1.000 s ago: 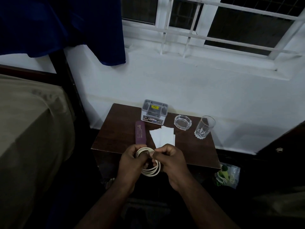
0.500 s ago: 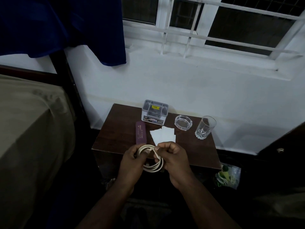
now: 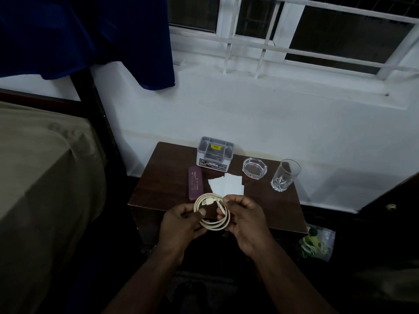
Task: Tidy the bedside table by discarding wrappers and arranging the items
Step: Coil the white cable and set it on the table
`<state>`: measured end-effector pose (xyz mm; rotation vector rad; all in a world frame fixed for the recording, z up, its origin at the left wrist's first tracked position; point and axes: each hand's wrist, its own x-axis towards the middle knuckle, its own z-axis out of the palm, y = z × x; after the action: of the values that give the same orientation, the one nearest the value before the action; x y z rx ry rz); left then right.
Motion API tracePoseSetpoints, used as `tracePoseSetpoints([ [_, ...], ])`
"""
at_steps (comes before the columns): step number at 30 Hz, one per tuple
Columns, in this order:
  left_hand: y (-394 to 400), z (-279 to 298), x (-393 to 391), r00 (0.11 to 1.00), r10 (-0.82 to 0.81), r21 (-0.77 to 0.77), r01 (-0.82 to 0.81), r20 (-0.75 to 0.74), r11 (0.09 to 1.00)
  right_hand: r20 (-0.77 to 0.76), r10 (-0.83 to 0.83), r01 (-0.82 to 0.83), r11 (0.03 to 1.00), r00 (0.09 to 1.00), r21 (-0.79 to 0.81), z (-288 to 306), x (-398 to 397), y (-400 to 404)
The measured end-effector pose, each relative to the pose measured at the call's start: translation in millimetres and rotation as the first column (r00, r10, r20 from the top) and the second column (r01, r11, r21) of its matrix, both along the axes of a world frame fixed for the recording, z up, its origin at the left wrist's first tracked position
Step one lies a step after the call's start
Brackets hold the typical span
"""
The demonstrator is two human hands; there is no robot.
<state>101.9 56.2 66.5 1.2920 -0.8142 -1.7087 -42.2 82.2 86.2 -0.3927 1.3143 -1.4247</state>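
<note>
Head view, dim room light. Both hands are raised over the near edge of the dark wooden counter (image 3: 158,177), holding a white cable (image 3: 213,223) wound into a flat coil of several loops. Left hand (image 3: 181,225) sits at 9 o'clock of the coil, thumb and fingers (image 3: 200,213) pinched on the loops there. Right hand (image 3: 246,223) sits at 3 o'clock, its fingers closed on the coil's right side and on a loose end of the cable near the top. A USB plug (image 3: 205,202) lies inside the coil at about 11 o'clock. The coil is held off the counter, overlapping its front edge in view. On the counter, from the coil: a purple case (image 3: 195,185) lies lengthwise at 11 o'clock, just beside the left hand; white paper slips (image 3: 226,185), overlapping one another, lie at 12 o'clock, just behind the coil; a grey organiser box (image 3: 215,154) with open compartments and a yellow sticker stands further back at 12 o'clock, against the white wall. A clear glass ashtray (image 3: 254,168) sits at 1 o'clock, and an upright cut-base tumbler (image 3: 285,175) stands near the counter's right edge at 2 o'clock, apart from the ashtray. On the floor at 4 o'clock of the counter lies a clear bag (image 3: 317,243) with green contents; contents not identifiable. A bed (image 3: 40,177) with an olive cover fills the left side.
</note>
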Motion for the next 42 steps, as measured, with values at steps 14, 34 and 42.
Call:
tracePoseSetpoints([
  [14,-81,-2,33,0.988,0.145,0.002,-0.146,0.052,0.989,-0.305,0.254,-0.221,0.965,0.918,0.140,-28,-33,13],
  [34,-263,-89,-14,0.943,0.225,0.114,-0.259,0.245,0.959,-0.948,0.319,-0.387,0.871,-0.027,0.304,-106,-66,-132],
  [42,-287,-108,-26,0.931,0.213,0.081,-0.247,0.296,0.966,-0.933,0.359,-0.385,0.856,-0.038,0.345,-118,-69,-133],
])
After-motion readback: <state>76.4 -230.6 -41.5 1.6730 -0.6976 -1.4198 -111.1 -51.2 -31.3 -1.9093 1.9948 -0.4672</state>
